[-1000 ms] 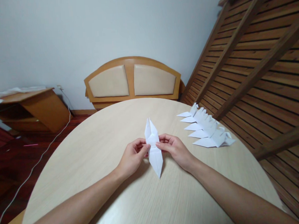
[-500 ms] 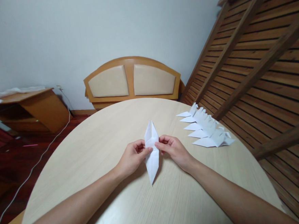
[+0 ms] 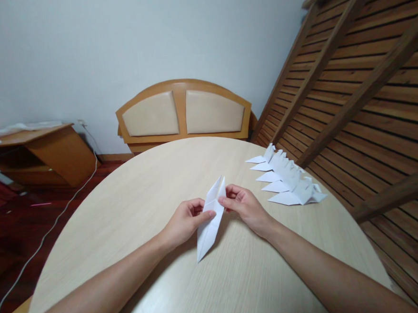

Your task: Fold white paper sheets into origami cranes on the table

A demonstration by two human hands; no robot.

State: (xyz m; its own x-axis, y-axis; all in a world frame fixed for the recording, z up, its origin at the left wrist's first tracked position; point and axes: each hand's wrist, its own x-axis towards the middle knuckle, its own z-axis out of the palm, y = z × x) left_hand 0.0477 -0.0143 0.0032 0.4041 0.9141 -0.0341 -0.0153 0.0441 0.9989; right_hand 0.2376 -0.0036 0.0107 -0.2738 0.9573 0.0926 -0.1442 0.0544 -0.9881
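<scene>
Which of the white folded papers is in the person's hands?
The single folded paper pinched between the left hand and right hand; the other folded papers form a row at the table's right side, touched by neither hand.

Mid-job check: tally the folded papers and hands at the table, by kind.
Held folded paper: 1
Folded papers in the row: 5 visible
Left hand and right hand: 2
Total: 8

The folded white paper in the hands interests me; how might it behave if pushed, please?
The folded white paper is probably light, its edges looking thin. Its flat faces make rolling unlikely; it would probably bend most easily along its visible creases.
</scene>
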